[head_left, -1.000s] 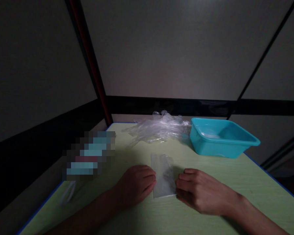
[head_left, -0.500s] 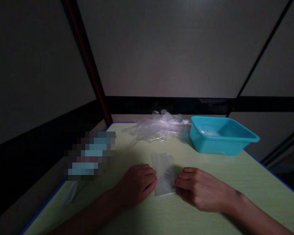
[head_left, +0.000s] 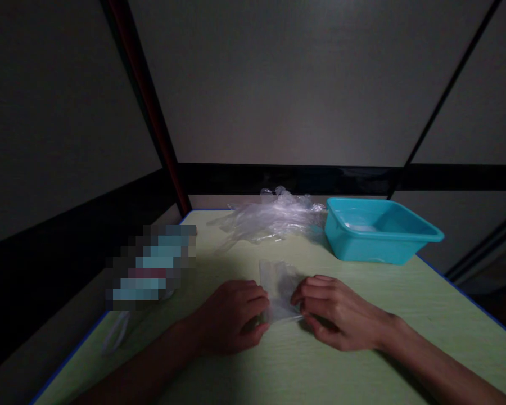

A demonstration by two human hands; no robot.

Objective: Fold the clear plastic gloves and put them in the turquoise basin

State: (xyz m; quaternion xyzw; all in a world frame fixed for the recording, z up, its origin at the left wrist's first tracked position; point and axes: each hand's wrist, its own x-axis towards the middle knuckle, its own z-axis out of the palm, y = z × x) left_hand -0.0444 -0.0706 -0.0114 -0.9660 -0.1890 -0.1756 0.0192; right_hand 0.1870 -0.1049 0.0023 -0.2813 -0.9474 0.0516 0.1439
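A small clear plastic piece point(head_left: 278, 287) lies flat on the pale green table point(head_left: 278, 371), between my two hands. My left hand point(head_left: 240, 318) is at its left edge, fingers curled with the thumb apart from them and a gap between. My right hand point(head_left: 335, 312) rests over its right edge, fingertips on the plastic and thumb spread away below. Neither hand visibly pinches the plastic. Behind it, a loose heap of crumpled clear plastic point(head_left: 274, 216) lies near the table's far edge.
A turquoise basin point(head_left: 379, 247) with something clear inside stands at the back right. On the left edge lies a pixelated blue and red object point(head_left: 152, 267) with a white strap point(head_left: 118, 332). Dark-banded panels rise behind the table.
My right hand has moved slightly up and left over the plastic, its thumb parting from the fingers. My left thumb has also parted from its fingers. The plastic's near edge has shifted upward.
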